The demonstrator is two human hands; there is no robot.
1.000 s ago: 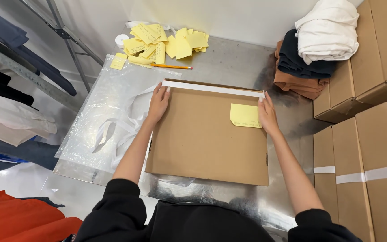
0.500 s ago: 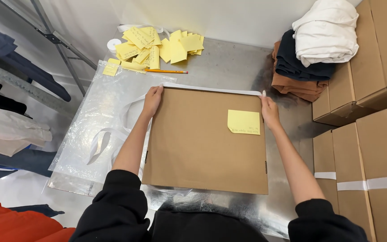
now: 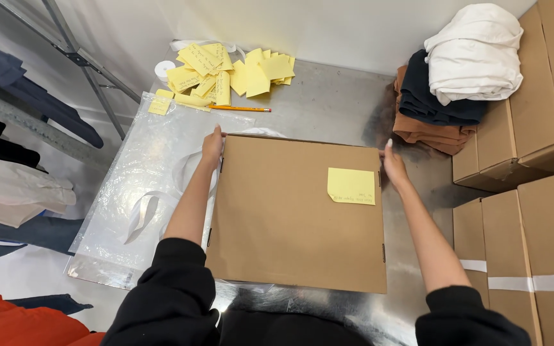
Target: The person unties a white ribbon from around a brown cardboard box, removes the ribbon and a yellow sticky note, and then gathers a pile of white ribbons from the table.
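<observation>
Both hands, left hand point(image 3: 212, 146) & right hand point(image 3: 393, 164), fingers clamped on far corners of the flat cardboard box point(image 3: 299, 214) mid-frame; the loose yellow note point(image 3: 351, 186) w/ curled corner could slide off if the box tilts.

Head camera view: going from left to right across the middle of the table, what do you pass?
Clear plastic bags → left hand → flat cardboard box → yellow sticky note → right hand → stacked cardboard boxes.
</observation>
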